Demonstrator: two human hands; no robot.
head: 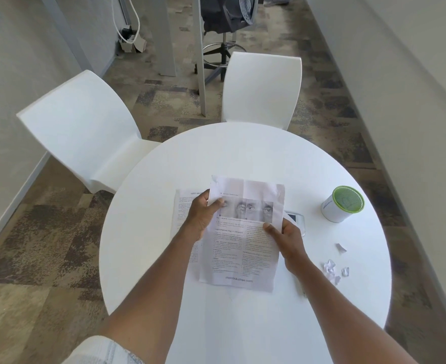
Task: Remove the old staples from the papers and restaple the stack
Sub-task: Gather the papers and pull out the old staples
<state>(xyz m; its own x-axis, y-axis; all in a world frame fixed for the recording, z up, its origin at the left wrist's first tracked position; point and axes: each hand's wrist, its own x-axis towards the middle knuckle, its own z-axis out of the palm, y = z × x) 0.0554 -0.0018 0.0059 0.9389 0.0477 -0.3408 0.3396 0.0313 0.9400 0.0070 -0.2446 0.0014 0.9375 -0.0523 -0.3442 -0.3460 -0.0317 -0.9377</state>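
1. The person stands at a round white tabletop and holds a printed sheet over its middle with both hands.
2. The left hand takes the sheet near its upper left edge; its grip is clamped on the paper, thumb on the printed face and fingers behind.
3. The right hand pinches the right edge about halfway down, grip closed on the same sheet, thumb lying on the text.
4. The sheet is white and slightly creased, with a strip of grey photographs of eyes across its upper part, two columns of small text below, and a web address printed near the bottom edge.
5. A second printed page lies flat on the tabletop just to the left, partly covered by the left hand and the held sheet.
6. Small torn paper scraps lie scattered on the right side of the tabletop.
7. A white cup with a green lid stands far right; a small white device lies between it and the sheet.
8. Two white chairs stand beyond the tabletop.
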